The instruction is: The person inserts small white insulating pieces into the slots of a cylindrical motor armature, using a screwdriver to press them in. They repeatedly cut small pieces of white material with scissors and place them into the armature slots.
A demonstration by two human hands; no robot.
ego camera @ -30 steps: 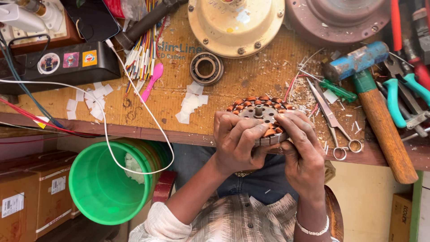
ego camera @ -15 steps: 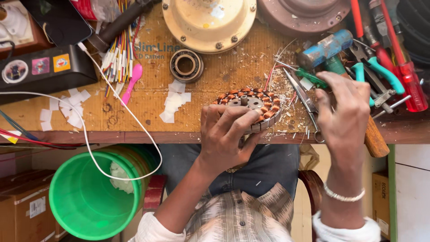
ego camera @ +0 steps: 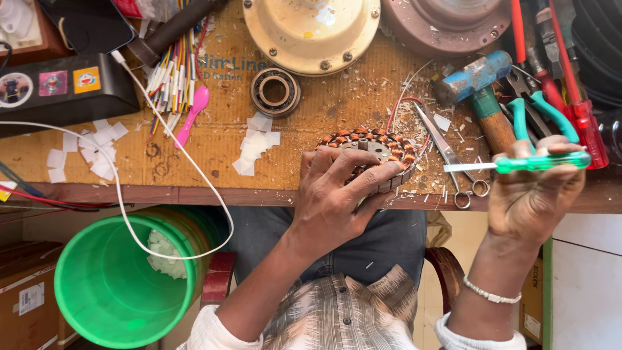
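Observation:
My left hand [ego camera: 340,194] grips a round motor stator [ego camera: 379,144] wound with copper coils, holding it at the front edge of the wooden workbench [ego camera: 214,139]. Its fingers lie over the stator's near rim. My right hand [ego camera: 534,194] is raised off the bench's right end and holds a green-handled screwdriver [ego camera: 518,164], its metal shaft pointing left toward the stator. A pair of scissors [ego camera: 450,155] lies between the stator and that hand.
On the bench lie a blue-headed hammer [ego camera: 476,81], green-handled pliers [ego camera: 541,110], a bearing ring [ego camera: 275,91], white paper scraps [ego camera: 256,142], coloured sleeves [ego camera: 168,71] and two round motor covers [ego camera: 311,26]. A green bucket [ego camera: 113,285] stands below left, with a white cable [ego camera: 162,149] draped over it.
My right hand left the stator, reached right among the tools and came back holding the green screwdriver. My left hand kept its grip on the stator.

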